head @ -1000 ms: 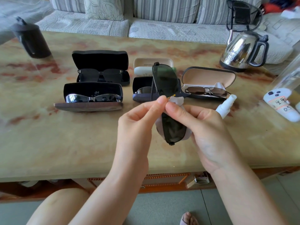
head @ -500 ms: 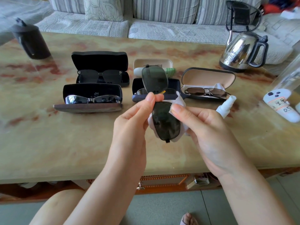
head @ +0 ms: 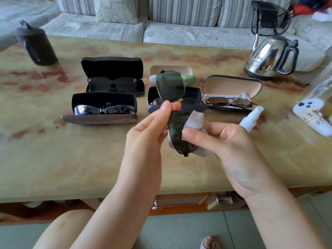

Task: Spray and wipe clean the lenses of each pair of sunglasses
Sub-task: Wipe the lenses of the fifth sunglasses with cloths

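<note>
Dark green clip-on sunglasses [head: 170, 86] on end, left hand [head: 147, 133] pinching their bridge, right hand [head: 224, 141] pinching cloth [head: 196, 119] onto lower lens

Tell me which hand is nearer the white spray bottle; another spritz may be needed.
Right. The right hand, pressing a cloth to the clip-on lenses, is just beside the spray bottle; the left hand pinches the lenses farther left.

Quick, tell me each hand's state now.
Left hand: pinching the clip-on sunglasses at the middle.
Right hand: gripping the white cloth, pressed against the lower lens.
</note>
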{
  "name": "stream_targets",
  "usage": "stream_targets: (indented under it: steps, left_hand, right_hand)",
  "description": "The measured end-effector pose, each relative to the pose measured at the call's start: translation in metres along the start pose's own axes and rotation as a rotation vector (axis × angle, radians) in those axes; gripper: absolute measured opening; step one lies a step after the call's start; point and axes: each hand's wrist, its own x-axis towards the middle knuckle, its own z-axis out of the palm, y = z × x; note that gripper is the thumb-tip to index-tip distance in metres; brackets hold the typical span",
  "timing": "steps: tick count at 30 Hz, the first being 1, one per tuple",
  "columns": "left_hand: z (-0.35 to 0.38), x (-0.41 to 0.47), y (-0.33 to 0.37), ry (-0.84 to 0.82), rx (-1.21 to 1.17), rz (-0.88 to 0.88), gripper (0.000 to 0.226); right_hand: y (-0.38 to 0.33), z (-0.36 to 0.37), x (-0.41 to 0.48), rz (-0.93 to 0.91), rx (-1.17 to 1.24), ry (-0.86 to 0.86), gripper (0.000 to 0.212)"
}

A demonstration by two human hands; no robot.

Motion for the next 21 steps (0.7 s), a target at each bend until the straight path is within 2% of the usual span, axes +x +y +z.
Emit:
stream_targets:
  steps: [4,9,15,18,21]
  left_hand:
    - [0.012,-0.009,-0.006,-0.014,0.078,0.031,0.029]
    - [0.012,-0.008,-0.007,0.033,0.038,0.043,0.035]
    - [0.004,-0.003,-0.001,0.056,-0.004,0.035,0.03]
    - [-0.002,0.001,0.003,0.03,-0.004,0.005,0.033]
    - [-0.008,0.006,0.007,0.025,-0.034,-0.007,0.031]
  right_hand:
    - [-0.001,0.003,0.003,0.012,0.103,0.093,0.026]
    - [0.003,0.01,0.004,-0.008,0.116,0.15,0.028]
    - [0.003,0.01,0.001,-0.033,-0.013,0.058,0.021]
    - [0.003,0.006,0.0,-0.044,-0.004,0.001,0.016]
    - [0.008,0.002,-0.002,-0.045,-0.106,-0.049,0.018]
